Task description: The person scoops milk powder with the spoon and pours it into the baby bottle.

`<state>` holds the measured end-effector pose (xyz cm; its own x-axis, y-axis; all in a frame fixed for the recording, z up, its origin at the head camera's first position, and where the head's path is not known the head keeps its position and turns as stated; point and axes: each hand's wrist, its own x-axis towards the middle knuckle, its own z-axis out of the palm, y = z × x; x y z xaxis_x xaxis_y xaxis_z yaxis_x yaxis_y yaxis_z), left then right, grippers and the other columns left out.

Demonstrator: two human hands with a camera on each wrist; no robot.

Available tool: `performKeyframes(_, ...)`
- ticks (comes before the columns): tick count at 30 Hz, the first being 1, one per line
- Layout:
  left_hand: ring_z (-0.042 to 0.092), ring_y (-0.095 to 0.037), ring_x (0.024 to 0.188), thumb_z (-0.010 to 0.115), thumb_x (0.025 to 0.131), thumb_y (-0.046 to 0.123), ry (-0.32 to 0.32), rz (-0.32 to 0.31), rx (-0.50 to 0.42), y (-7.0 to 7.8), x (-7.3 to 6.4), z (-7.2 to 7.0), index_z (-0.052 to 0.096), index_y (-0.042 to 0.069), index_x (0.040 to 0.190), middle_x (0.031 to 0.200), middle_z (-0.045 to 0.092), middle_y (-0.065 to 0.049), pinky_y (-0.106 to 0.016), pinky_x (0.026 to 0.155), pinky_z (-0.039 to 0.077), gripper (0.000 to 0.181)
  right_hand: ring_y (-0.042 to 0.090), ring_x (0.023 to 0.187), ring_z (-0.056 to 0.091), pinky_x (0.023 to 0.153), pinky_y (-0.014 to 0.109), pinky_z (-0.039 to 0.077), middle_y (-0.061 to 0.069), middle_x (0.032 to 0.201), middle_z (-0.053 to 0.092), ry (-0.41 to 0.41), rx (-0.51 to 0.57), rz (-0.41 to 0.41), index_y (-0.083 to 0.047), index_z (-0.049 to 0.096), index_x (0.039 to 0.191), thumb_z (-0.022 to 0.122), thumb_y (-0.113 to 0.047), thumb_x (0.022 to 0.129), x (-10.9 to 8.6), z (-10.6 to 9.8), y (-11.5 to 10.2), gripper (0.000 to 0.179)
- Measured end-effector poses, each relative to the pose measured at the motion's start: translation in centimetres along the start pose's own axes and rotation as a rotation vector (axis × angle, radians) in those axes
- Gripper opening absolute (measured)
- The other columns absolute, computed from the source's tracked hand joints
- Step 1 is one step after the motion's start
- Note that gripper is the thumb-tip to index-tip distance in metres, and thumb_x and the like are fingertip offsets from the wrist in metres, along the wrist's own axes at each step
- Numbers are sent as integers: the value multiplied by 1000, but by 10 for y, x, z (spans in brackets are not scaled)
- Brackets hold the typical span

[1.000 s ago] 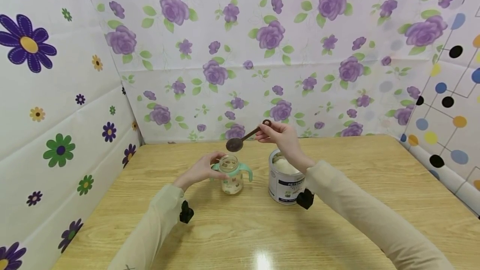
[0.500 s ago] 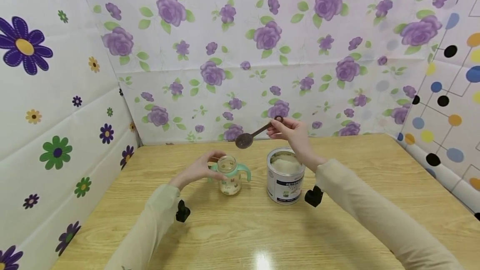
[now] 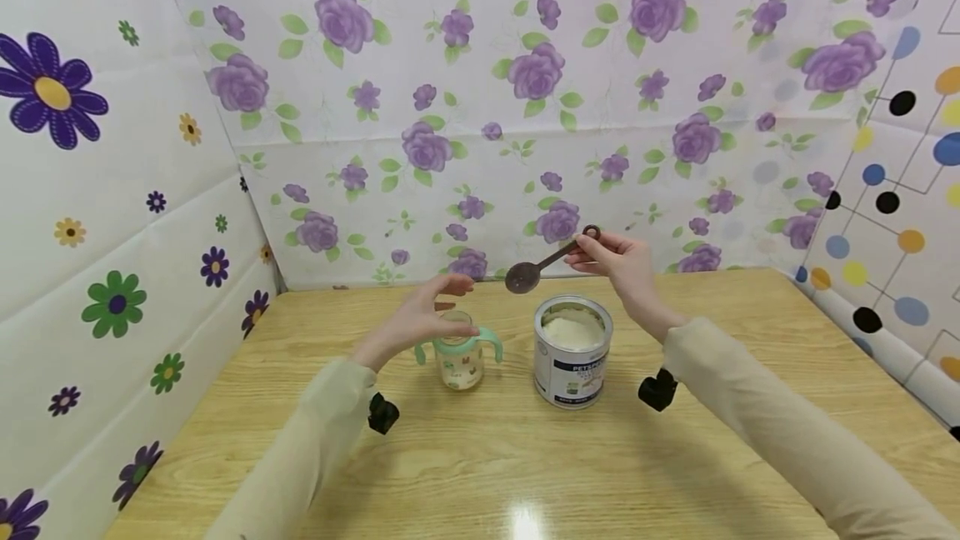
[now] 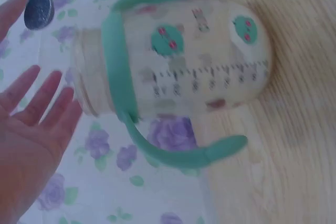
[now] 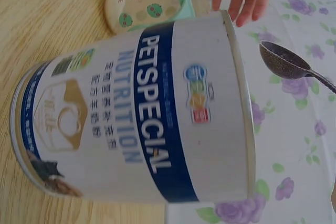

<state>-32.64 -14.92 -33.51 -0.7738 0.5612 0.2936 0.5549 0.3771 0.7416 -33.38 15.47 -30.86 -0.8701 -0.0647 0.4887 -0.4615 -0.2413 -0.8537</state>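
The left hand (image 3: 420,319), its grip spread, holds nothing near the mouth of the bottle (image 3: 460,371), upright on the bench (image 3: 465,457) left of the tin (image 3: 550,363). The right hand (image 3: 624,267) has its grip pinched on the spoon (image 3: 522,277).

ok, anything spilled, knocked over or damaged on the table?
Nothing stands out. The bottle and the can stand upright, and I see no spill on the table. The spoon, pinched in the right hand, looks intact.
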Motion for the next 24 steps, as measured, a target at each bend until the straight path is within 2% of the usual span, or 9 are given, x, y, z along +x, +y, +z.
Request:
performKeyframes(4,38,-22,117,78,72,27,27,43,56,9,7,5,44,7,128,127,43,-9,-39,98,29,68,22,69,65,67,35,50,15,77,66,7,-10,1,13,62,94,62,-9,86,-1,-10,-3,24)
performKeyframes(9,39,-23,116,78,72,19,50,56,10,15,14,9,43,5,128,127,42,-11,-38,97,31,68,22,69,65,68,35,50,15,77,66,6,16,2,11,64,94,61,-6,87,-4,-25,-5,19)
performKeyframes(14,37,-22,118,78,72,19,-2,68,-45,29,19,20,40,6,130,128,41,-7,-32,96,33,71,25,73,65,70,37,49,16,79,66,10,7,15,10,64,95,61,-7,87,-8,-37,-9,19)
performKeyframes(17,38,-20,117,80,71,21,-21,73,-32,36,23,31,38,5,131,127,42,-6,-29,95,34,75,26,75,65,71,37,49,16,81,66,12,-18,15,13,62,98,61,-8,86,-9,-42,-11,24)
performKeyframes(22,39,-21,114,81,68,20,-26,44,-20,40,29,48,33,4,133,127,40,-11,-30,93,35,83,26,72,65,67,36,50,18,80,65,27,-9,2,19,57,99,61,-6,86,-11,-49,-13,28)
performKeyframes(24,39,-22,114,82,68,19,-28,22,-25,40,30,54,32,4,133,127,39,-11,-31,93,36,84,26,71,65,67,36,50,19,80,65,25,5,6,17,59,98,60,-5,86,-11,-51,-13,24)
